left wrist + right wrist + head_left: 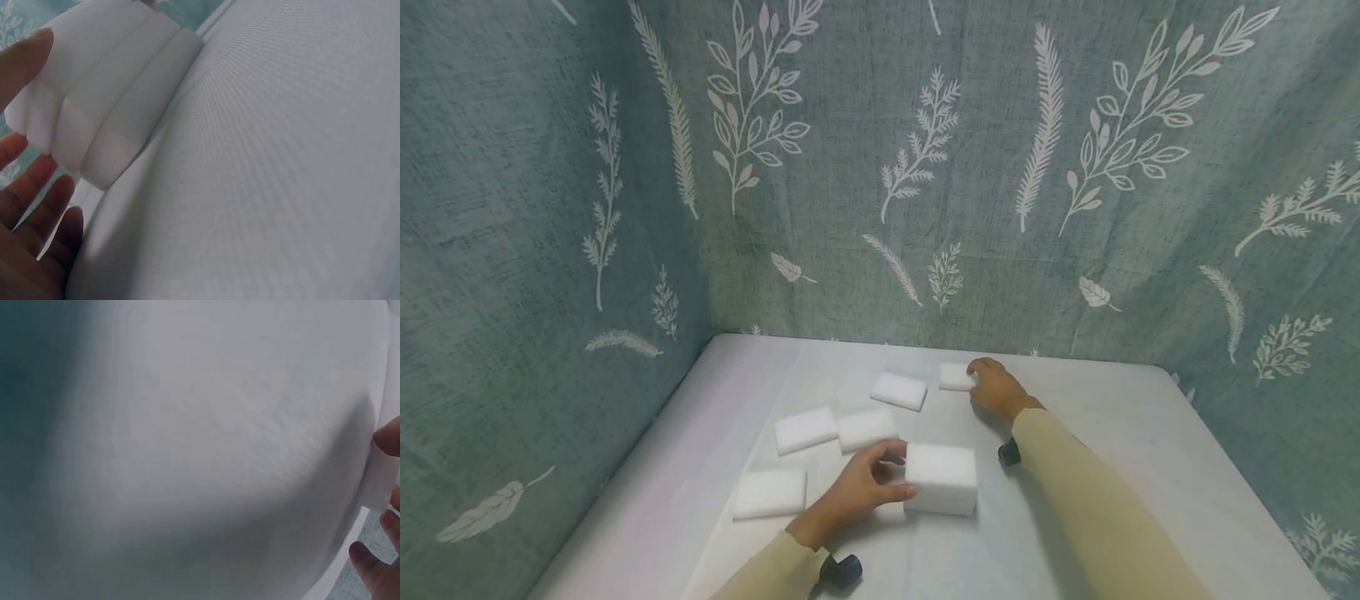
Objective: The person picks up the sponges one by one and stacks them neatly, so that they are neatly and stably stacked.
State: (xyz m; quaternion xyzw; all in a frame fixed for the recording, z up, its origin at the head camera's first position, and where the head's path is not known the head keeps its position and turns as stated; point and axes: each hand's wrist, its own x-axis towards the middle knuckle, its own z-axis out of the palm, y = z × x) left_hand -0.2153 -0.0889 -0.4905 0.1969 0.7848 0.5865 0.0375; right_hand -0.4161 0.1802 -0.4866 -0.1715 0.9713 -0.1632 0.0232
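Near the front of the table stands a stack of white sponges (940, 479), several blocks laid flat on one another. My left hand (861, 487) holds the stack by its left end, thumb on the near side and index finger at the far side. The left wrist view shows the layers of the stack (106, 94) between thumb and fingertips. Further back, my right hand (997, 390) grips the right end of a single white sponge (955, 377) lying near the table's far edge. Only the edge of that sponge (378, 481) shows in the right wrist view, beside the thumb.
More white sponges lie flat and loose: one (899, 391) at the back, two side by side, a left one (806, 430) and a right one (868, 428), and one (770, 493) at the front left. Leaf-patterned curtains (880, 275) border the white table (1120, 433).
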